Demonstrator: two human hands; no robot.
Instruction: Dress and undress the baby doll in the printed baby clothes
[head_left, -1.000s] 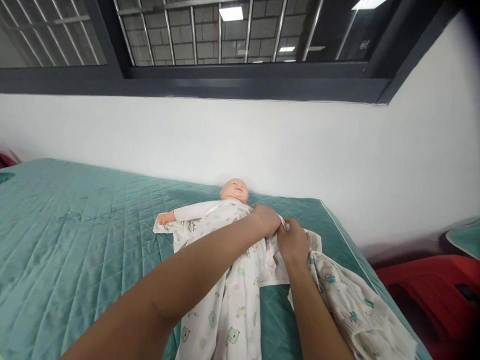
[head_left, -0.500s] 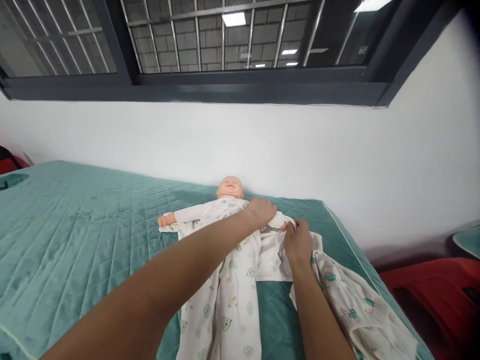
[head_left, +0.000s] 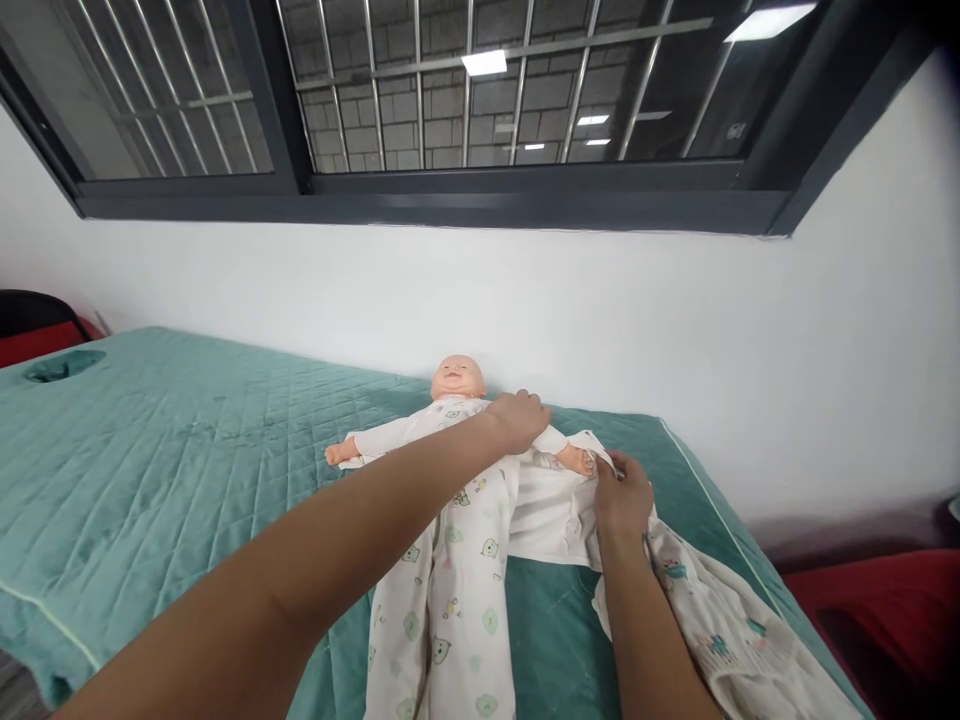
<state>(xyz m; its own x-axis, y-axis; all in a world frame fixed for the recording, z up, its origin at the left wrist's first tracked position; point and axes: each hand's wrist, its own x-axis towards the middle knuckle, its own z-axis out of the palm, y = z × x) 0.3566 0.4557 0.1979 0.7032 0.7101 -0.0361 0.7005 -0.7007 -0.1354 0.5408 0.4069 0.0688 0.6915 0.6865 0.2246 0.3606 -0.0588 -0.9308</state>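
Observation:
A baby doll (head_left: pixel 459 377) lies on its back in a white romper (head_left: pixel 480 560) printed with green animals. My left hand (head_left: pixel 519 420) is closed round the doll's arm on the right, near the shoulder; its fingertips are partly hidden. Past the white sleeve, that arm's small doll hand (head_left: pixel 576 460) shows bare. Beside it, my right hand (head_left: pixel 625 495) pinches the edge of a plain white garment (head_left: pixel 551 515), which is spread under the doll's arm. The doll's other arm (head_left: pixel 342 451) stretches out to the left.
A green quilted cover (head_left: pixel 195 450) lies beneath everything. Another white printed garment (head_left: pixel 739 620) lies by my right forearm. A white wall (head_left: pixel 337 290) and a dark window frame (head_left: pixel 487 205) stand behind. A red chair (head_left: pixel 877 610) is at the right.
My right hand has moved a little right, drawing the white cloth away from the doll's hand, which now shows more fully. My left hand stays on the doll's arm. The view has shifted slightly.

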